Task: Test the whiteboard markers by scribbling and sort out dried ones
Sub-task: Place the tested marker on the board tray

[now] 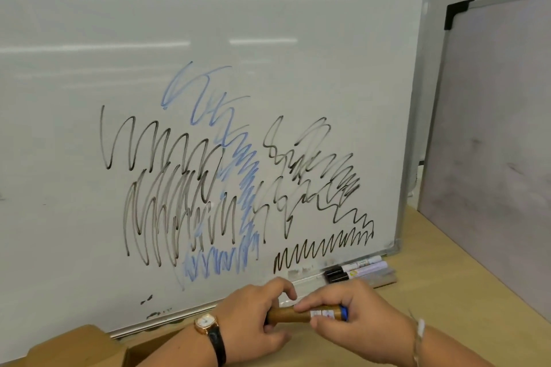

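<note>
Marker (285,313) gripped by left hand (253,319) and right hand (354,322), 2 capped markers (359,269) by whiteboard (208,24).

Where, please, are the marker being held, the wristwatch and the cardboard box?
marker (283,315), head view, brown barrel.
wristwatch (205,321), head view, dial face.
cardboard box (74,343), head view, top flap.

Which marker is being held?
The brown marker with a blue end, gripped by the left hand and right hand. The two white markers, black-capped, lie untouched by the whiteboard.
</note>
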{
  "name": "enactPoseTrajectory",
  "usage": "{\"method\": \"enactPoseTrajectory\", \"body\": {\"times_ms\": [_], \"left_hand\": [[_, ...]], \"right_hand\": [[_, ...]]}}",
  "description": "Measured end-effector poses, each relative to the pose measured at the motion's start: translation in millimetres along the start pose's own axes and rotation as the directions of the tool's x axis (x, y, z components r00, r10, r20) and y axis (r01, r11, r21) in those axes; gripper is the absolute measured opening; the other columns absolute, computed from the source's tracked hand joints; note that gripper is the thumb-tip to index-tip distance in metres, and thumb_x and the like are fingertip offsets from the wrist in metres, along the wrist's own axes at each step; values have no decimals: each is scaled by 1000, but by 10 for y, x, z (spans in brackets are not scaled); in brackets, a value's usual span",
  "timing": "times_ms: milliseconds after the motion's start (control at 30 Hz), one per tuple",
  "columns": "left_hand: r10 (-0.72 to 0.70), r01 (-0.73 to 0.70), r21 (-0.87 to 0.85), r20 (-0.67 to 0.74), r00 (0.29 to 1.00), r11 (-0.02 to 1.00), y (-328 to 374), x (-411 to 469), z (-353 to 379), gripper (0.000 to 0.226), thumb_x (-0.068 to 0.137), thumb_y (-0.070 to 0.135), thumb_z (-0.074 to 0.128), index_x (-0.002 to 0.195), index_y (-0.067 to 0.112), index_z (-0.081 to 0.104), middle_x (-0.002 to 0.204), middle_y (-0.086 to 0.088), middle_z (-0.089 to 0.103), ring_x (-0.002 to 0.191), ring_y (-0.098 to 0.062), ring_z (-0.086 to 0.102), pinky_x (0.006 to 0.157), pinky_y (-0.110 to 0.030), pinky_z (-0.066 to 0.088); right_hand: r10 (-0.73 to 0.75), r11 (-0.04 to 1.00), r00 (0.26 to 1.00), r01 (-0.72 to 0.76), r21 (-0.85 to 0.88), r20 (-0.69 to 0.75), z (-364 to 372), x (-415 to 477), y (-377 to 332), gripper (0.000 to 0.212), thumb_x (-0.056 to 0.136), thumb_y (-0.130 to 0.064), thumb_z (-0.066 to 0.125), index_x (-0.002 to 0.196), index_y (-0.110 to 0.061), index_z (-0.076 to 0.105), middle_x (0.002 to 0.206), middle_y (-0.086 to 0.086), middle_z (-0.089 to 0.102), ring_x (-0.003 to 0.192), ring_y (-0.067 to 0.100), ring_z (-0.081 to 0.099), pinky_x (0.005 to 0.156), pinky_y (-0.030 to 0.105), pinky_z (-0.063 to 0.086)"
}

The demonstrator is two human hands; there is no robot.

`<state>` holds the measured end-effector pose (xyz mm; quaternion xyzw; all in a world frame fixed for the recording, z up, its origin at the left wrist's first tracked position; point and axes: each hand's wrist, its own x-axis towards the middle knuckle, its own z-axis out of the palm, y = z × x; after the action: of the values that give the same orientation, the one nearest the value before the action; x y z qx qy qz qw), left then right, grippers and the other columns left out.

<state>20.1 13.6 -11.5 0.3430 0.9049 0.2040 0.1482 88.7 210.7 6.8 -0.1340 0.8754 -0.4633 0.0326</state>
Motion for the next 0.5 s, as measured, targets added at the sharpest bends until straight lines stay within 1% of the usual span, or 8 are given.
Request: {"method": "enactPoseTrajectory", "body": {"times_ms": [33, 100, 200, 267, 333, 400, 433, 500], "left_hand": [[-16, 16, 32, 5, 1000, 999, 26, 24, 35, 38, 81, 44, 60, 111, 47, 38, 65, 13, 52, 64, -2, 49, 67, -22, 43], [-43, 42, 113, 8, 999, 993, 74, 73, 110, 36, 81, 43, 56, 112, 45, 37, 67, 13, 50, 70, -4, 50, 67, -24, 43], [-64, 62, 229, 0, 998, 971, 167, 139, 219, 33, 85, 37, 51, 115, 41, 37, 69, 11, 46, 82, -16, 54, 69, -27, 41], [-65, 58, 283, 13, 998, 957, 250, 187, 274, 33, 87, 32, 49, 117, 37, 36, 76, 9, 49, 89, -22, 56, 70, -29, 39], [-64, 59, 328, 4, 998, 943, 307, 236, 305, 32, 89, 29, 47, 118, 34, 35, 85, 3, 53, 91, -25, 57, 72, -31, 41], [-60, 61, 352, -14, 998, 934, 307, 299, 325, 32, 89, 28, 46, 118, 33, 35, 93, -1, 59, 89, -26, 56, 74, -34, 44], [-68, 69, 349, -15, 998, 935, 302, 340, 345, 33, 89, 29, 48, 119, 33, 34, 96, 0, 60, 89, -25, 56, 75, -35, 45], [-97, 99, 292, -22, 995, 951, 295, 429, 382, 44, 87, 34, 54, 125, 36, 31, 106, 1, 60, 95, -22, 56, 81, -35, 48]], "right_hand": [[-24, 997, 1000, 26, -77, 15, -2, 6, 67, 33, 75, -41, 59, 105, -53, 65, 93, -7, 72, 84, 14, 66, 83, 28, 52], [-53, 967, 997, 67, -245, 64, 26, 10, 179, 35, 81, -43, 57, 116, -41, 61, 94, -20, 69, 86, -2, 62, 80, 14, 47], [-33, 961, 994, 60, -270, 104, 91, -27, 327, 28, 88, -37, 59, 114, -29, 63, 71, -37, 53, 70, -16, 49, 67, 2, 32], [11, 978, 996, 9, -208, 92, 104, -38, 452, 21, 87, -36, 61, 108, -33, 65, 68, -35, 53, 70, -14, 50, 67, 3, 34], [64, 988, 995, -52, -144, 77, 93, -31, 552, 13, 86, -35, 63, 92, -46, 63, 70, -28, 57, 73, -9, 54, 69, 7, 39], [100, 989, 992, -91, -118, 72, 76, -9, 629, 21, 86, -32, 63, 80, -52, 57, 69, -29, 59, 73, -7, 56, 69, 10, 41], [109, 986, 991, -97, -137, 79, 51, 12, 669, 20, 86, -32, 62, 82, -51, 58, 70, -28, 59, 74, -5, 56, 71, 13, 44], [120, 960, 991, -102, -262, 53, -40, 88, 777, 15, 89, -37, 58, 100, -47, 62, 78, -24, 57, 82, -1, 54, 79, 21, 44]]}}
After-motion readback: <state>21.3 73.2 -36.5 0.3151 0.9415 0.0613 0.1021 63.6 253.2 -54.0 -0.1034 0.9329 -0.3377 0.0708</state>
